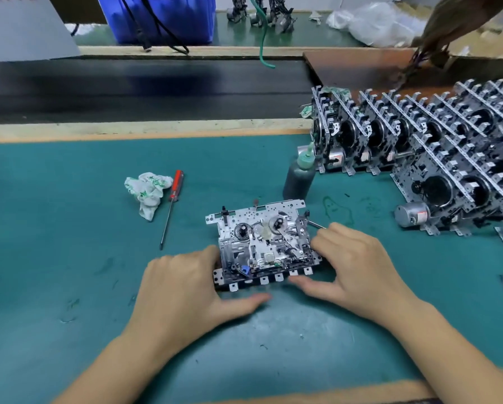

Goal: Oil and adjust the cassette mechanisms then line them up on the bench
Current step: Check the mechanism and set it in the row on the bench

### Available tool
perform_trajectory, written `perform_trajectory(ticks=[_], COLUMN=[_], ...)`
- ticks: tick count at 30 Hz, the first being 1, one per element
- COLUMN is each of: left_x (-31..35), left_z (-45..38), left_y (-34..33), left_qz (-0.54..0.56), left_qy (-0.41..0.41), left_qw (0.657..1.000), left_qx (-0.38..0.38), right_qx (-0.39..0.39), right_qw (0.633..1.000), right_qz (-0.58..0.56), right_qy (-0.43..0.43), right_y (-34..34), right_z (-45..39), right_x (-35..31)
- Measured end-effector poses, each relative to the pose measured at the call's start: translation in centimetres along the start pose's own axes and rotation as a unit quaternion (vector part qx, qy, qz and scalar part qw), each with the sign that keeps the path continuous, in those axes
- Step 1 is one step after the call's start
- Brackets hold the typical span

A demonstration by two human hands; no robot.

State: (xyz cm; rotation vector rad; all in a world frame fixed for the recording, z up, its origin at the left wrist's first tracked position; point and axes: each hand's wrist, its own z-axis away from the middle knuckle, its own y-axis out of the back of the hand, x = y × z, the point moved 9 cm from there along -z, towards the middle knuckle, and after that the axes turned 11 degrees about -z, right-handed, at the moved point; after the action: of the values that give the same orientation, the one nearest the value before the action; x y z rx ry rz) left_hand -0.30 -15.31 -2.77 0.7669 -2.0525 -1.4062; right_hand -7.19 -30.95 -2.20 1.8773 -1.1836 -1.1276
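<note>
Both grips sit on the one cassette mechanism point(263, 243) lying flat on the green bench point(69, 258) in front of me. My left hand point(186, 287) grasps its left edge, fingers curled against the side and thumb stretched along the near edge. My right hand point(358, 266) grasps the right edge the same way, thumb reaching in under the row of metal tabs at the front; a thin metal rod point(317, 225) pokes out beyond its knuckles, and I cannot tell whether the fingers hold it.

Just behind the mechanism stands a dark oil bottle point(299, 177) with a green nozzle, upright and close to the plate's far right corner. Left of it, well apart from the mechanism, a red-handled screwdriver point(171, 205) lies with its tip pointing toward me, and a crumpled white-and-green rag point(146, 192) lies just beside the handle.

On the right side of the bench, rows of finished mechanisms point(436, 158) stand on edge, packed one against the next, with a silver motor point(412, 214) jutting out at the nearest end. These crowd the space right of my right hand. A dark conveyor belt point(127, 86) runs across behind the bench edge, and beyond it I see a blue bag point(159, 16) and a clear plastic bag point(372, 21).
</note>
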Motion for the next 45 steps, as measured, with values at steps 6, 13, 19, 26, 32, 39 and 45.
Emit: perform_trajectory(ticks=[6,13,19,26,32,39,45], left_x=[0.0,-0.7,-0.3,-0.7,0.5,1.0,1.0], left_z=[-0.1,-0.4,-0.6,-0.6,-0.9,-0.4,-0.4], left_y=[-0.1,-0.9,-0.3,-1.0,-0.6,-0.5,-0.8], left_qz=[0.002,-0.004,0.002,0.008,0.047,0.046,0.017], left_qy=[0.013,0.032,0.037,0.051,-0.027,-0.076,-0.063], left_qw=[0.998,0.999,0.998,0.998,0.998,0.996,0.998], left_qx=[0.061,0.03,0.042,0.022,0.017,0.033,0.022], right_qx=[0.034,0.017,0.02,0.01,0.017,0.023,-0.012], right_qw=[0.998,0.998,0.998,0.998,0.998,0.996,0.997], right_qz=[-0.048,-0.059,-0.059,-0.059,-0.059,-0.049,-0.073], right_qy=[-0.023,0.0,-0.012,-0.013,-0.029,-0.069,-0.022], right_y=[0.0,-0.1,-0.1,-0.1,-0.3,-0.4,-0.4], right_z=[0.0,0.1,0.0,0.0,0.2,0.1,0.2], right_x=[0.1,-0.1,-0.1,-0.1,0.6,1.2,1.1])
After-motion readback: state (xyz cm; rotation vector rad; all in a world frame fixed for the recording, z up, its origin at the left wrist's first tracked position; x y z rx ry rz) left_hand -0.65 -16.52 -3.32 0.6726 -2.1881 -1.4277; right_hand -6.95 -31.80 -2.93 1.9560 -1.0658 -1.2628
